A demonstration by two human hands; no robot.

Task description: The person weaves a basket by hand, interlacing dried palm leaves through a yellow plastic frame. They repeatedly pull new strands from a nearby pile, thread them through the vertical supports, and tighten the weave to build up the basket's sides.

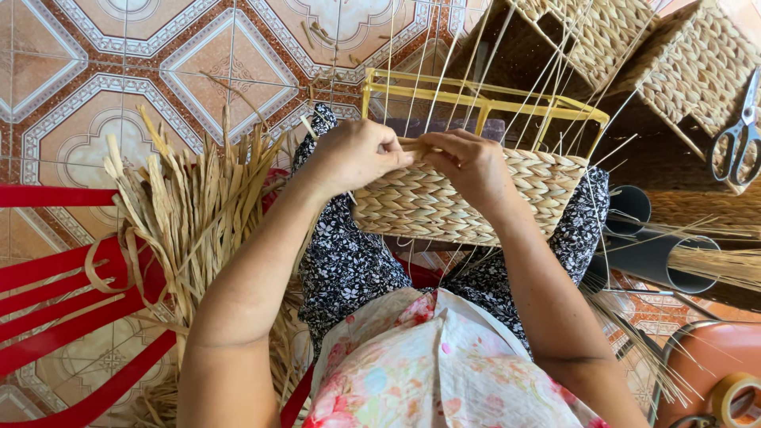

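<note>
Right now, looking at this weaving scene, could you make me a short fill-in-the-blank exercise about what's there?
1. Both hands, the left hand and the right hand, work at the top edge of a half-woven ____ on the person's lap.
2. The frame that rises above the woven part is coloured ____.
3. A bundle of dried straw strips lies across a ____ chair.
4. On the finished baskets at the upper right lies a pair of ____.

Missing words: basket; yellow; red; scissors

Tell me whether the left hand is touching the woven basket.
Touching. The head view shows the left hand resting on the woven basket at its top edge, fingers pinching a strand there.
</note>
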